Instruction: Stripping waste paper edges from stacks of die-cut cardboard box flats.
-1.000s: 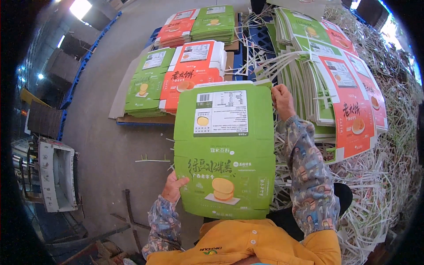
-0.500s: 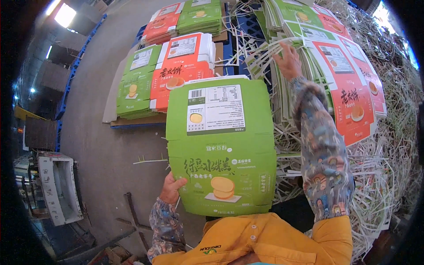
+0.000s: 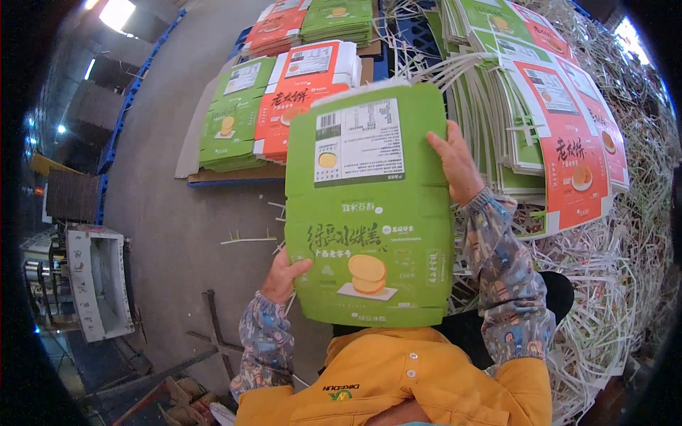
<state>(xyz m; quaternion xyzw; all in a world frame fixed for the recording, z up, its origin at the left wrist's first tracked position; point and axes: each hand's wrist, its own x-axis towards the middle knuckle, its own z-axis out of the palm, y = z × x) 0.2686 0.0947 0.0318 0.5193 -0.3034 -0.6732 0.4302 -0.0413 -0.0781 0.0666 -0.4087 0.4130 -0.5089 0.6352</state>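
In front of my body I hold a stack of green flat carton blanks [image 3: 366, 227], printed with pale round cakes and a white label panel. My left hand [image 3: 284, 275] grips its lower left edge, thumb on the printed face and fingers hidden underneath. Up at the right edge, my right hand [image 3: 457, 163] clasps the stack, with a digit over the face and the other fingers partly hidden. How many sheets are in the stack I cannot tell. Just beyond my right hand is a pile of green blanks [image 3: 497, 117] with white paper strips sticking out.
Orange-red blanks [image 3: 579, 167] lie at the right, beside a large heap of shredded paper strips [image 3: 597, 284]. Ahead, green blanks [image 3: 231, 131] and red blanks [image 3: 302, 89] sit on cardboard over a blue pallet [image 3: 227, 182]. A white open box [image 3: 103, 284] stands on the left.
My right hand has come back from the paper strips on the right pile to the right edge of the green blanks. The held stack has risen slightly in view and shifted right.
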